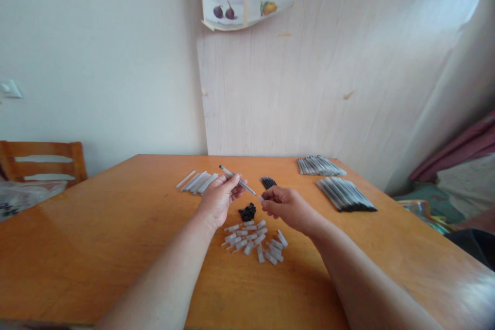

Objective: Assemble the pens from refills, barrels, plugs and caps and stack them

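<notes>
A clear-barrelled pen [237, 178] with a black end lies across my left hand [222, 196], whose fingers are closed around it. Its writing tip points down and right, toward my right hand [284, 205]. Between the thumb and fingertips of that hand is a small translucent pen cap [260, 198], partly hidden and a short gap from the tip. Below both hands, many loose translucent caps [251, 237] are scattered on the table. A small heap of black plugs [247, 211] sits between the hands, and dark-ended refills [268, 182] lie just behind my right hand.
Empty clear barrels [199, 183] lie in a row behind my left hand. Two bundles of pens, one at the back [320, 165] and one nearer [346, 194], rest on the right of the wooden table [116, 247]. A chair [42, 160] stands at the left.
</notes>
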Action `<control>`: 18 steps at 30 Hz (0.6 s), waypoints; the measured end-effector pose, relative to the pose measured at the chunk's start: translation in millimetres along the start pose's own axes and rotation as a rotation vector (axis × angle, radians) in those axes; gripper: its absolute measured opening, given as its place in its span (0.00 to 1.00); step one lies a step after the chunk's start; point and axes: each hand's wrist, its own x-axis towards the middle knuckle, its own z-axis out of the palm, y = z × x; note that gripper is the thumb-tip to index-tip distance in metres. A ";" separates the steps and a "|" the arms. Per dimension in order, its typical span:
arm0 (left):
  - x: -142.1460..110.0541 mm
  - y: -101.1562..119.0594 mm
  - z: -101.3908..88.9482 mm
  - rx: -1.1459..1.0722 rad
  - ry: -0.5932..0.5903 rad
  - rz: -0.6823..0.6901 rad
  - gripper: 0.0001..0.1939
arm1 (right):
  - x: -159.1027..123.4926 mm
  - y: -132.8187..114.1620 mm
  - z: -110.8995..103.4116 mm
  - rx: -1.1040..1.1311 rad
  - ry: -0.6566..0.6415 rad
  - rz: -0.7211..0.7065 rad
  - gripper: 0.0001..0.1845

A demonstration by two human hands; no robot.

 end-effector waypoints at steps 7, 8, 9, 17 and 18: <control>-0.6 0.6 0.7 -0.015 0.004 0.003 0.15 | -0.2 -0.7 0.0 -0.028 0.028 0.010 0.09; -0.5 0.5 0.5 -0.016 0.007 0.004 0.15 | -0.1 -0.9 -0.1 -0.038 0.031 0.004 0.09; -0.3 0.2 0.2 -0.015 0.006 0.004 0.15 | -0.1 -1.1 -0.2 -0.045 0.033 -0.002 0.09; -2.0 0.8 2.3 -0.003 -0.012 0.009 0.15 | 1.9 4.2 1.1 -0.026 0.004 -0.035 0.07; -2.5 1.4 2.7 -0.007 -0.014 0.010 0.15 | 2.2 5.5 1.2 -0.027 0.000 -0.033 0.08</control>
